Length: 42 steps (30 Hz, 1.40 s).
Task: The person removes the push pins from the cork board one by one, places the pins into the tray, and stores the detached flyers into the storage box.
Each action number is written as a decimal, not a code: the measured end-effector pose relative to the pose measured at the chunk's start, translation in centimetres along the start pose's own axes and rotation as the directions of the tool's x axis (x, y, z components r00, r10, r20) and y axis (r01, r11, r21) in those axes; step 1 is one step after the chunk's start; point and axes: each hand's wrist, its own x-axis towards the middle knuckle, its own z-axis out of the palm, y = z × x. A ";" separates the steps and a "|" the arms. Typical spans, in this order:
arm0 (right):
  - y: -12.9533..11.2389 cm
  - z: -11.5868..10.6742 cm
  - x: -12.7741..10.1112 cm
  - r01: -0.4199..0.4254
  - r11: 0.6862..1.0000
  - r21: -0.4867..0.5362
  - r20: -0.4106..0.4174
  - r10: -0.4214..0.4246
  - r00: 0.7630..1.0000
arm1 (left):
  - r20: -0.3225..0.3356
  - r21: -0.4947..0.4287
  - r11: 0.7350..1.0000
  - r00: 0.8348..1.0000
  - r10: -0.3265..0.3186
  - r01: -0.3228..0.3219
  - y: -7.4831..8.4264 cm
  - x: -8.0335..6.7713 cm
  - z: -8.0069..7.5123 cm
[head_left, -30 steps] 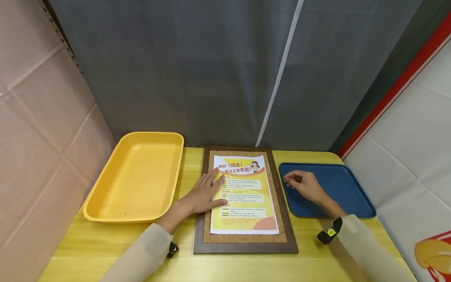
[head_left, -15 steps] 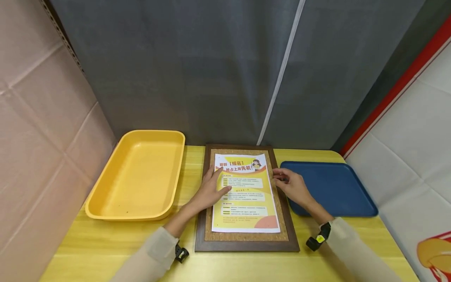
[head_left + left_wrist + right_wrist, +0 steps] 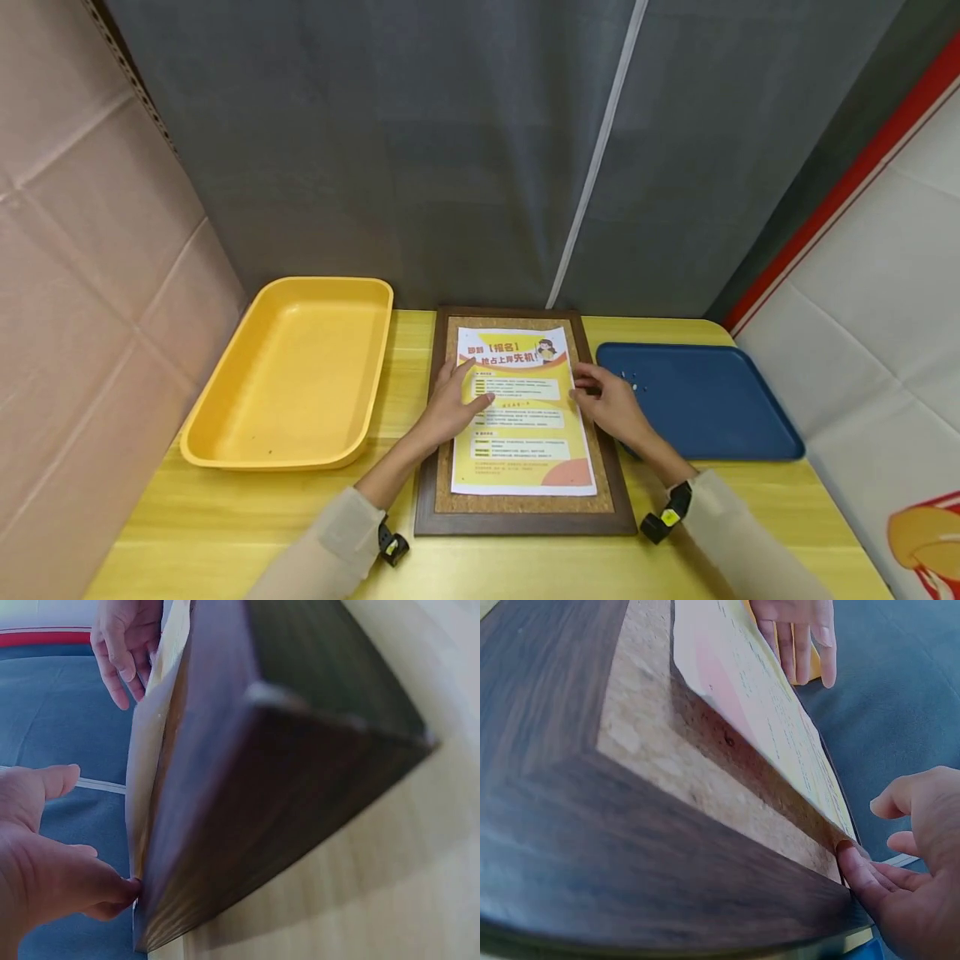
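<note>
Both hands (image 3: pixel 525 404) lie flat-fingered on the flyer (image 3: pixel 521 425).

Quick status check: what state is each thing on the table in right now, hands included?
Flyer: flat on the cork board, right edge slightly lifted.
Cork board: flat on the table.
Left hand: fingers straight, pressing the flyer.
Right hand: fingertips at the flyer's right edge.
Yellow tray: upright.
Blue tray: a few small specks inside.
</note>
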 end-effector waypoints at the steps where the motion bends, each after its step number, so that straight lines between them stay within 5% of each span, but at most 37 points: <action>1: 0.0 0.1 0.0 0.006 1.000 0.003 0.003 -0.006 1.000 | -0.008 -0.017 1.000 1.000 -0.005 0.004 0.0 0.0 0.0; 8: 0.2 0.6 0.0 0.020 1.000 0.006 0.005 -0.020 1.000 | -0.055 -0.121 0.992 0.998 -0.036 0.029 -0.3 0.0 0.1; 23: -0.1 1.4 -0.1 -0.023 0.999 -0.044 0.017 0.024 1.000 | -0.073 -0.095 0.995 0.997 0.007 -0.014 -1.4 -0.4 -0.2; 26: -0.2 1.3 0.0 -0.017 1.000 -0.004 0.025 0.017 1.000 | -0.056 -0.149 0.989 0.998 0.010 -0.018 -1.2 -0.3 -0.5; 37: -2.4 0.6 1.1 0.023 0.997 0.068 0.012 -0.023 1.000 | -0.037 -0.177 0.984 0.999 0.022 -0.028 0.5 -0.3 -3.7; 42: -3.9 0.6 1.9 0.017 0.995 0.103 0.025 -0.020 1.000 | 0.006 -0.284 0.959 1.000 -0.024 0.024 1.3 -0.7 -6.0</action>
